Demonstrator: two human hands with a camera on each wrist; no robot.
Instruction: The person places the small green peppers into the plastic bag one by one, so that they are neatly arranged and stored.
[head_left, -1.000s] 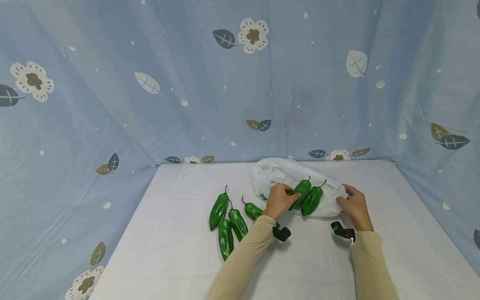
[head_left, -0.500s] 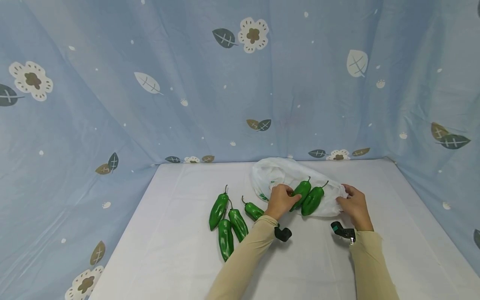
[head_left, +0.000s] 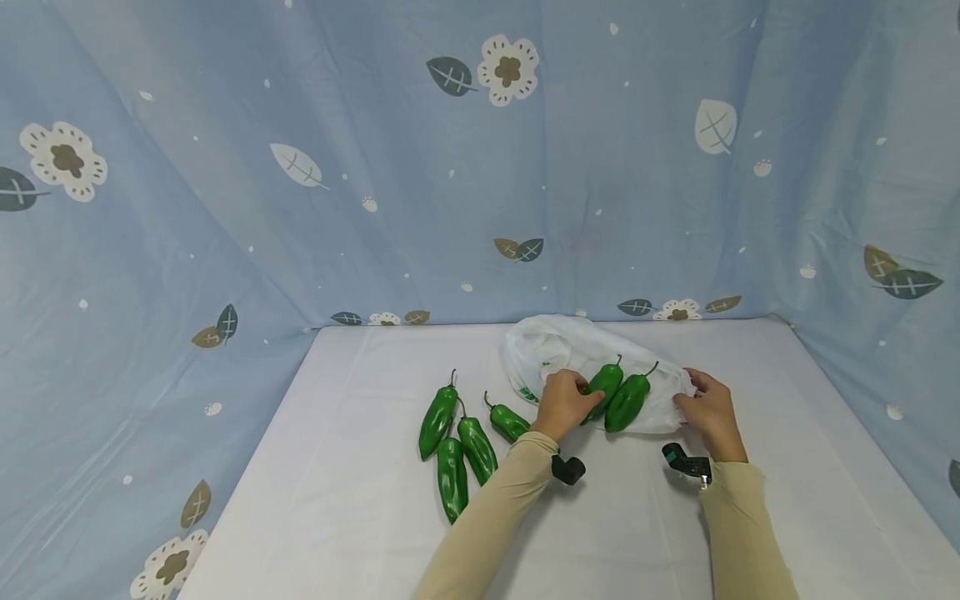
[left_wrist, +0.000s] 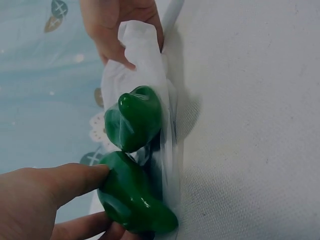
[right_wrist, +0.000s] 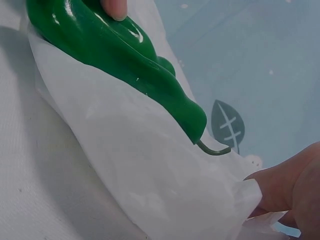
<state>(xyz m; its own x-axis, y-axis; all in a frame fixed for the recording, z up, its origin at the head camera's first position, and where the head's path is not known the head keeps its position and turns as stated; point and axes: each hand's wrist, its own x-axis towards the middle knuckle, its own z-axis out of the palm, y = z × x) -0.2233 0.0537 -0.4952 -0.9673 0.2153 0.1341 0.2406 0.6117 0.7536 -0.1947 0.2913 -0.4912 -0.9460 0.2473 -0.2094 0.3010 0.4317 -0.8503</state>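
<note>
Right of frame centre, two green peppers (head_left: 628,402) are seen against a plastic bag (head_left: 583,350); whether inside cannot be told. The left one is pinched by the left hand's (head_left: 564,406) fingers, the bag's edge by the right hand's (head_left: 708,411).

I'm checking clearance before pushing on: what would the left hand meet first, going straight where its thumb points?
Past the pepper that the left hand pinches, most likely the second pepper just beside it; any gap is hard to judge.
</note>
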